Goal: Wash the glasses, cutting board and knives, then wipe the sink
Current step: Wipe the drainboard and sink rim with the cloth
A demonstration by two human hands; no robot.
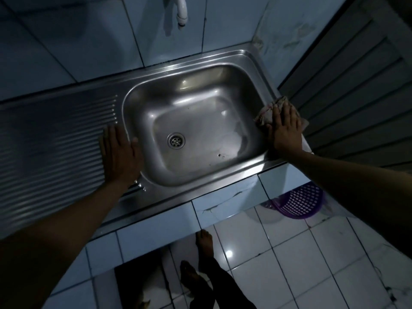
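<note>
The steel sink (225, 59) fills the middle of the view, its basin holding only the round drain (176, 140). My right hand (286, 128) lies flat with straight fingers on a crumpled pale cloth (265, 113), pressing it onto the sink's right rim. My left hand (119, 155) rests flat, fingers together, on the ribbed drainboard (55, 141) just left of the basin. No glasses, cutting board or knives are in view.
A white tap spout (181, 12) hangs from the tiled wall above the basin. A slatted door panel (356, 85) stands close at the right. A purple basket (299, 204) sits on the floor under the counter's right end, and my bare feet (200, 259) stand on white tiles.
</note>
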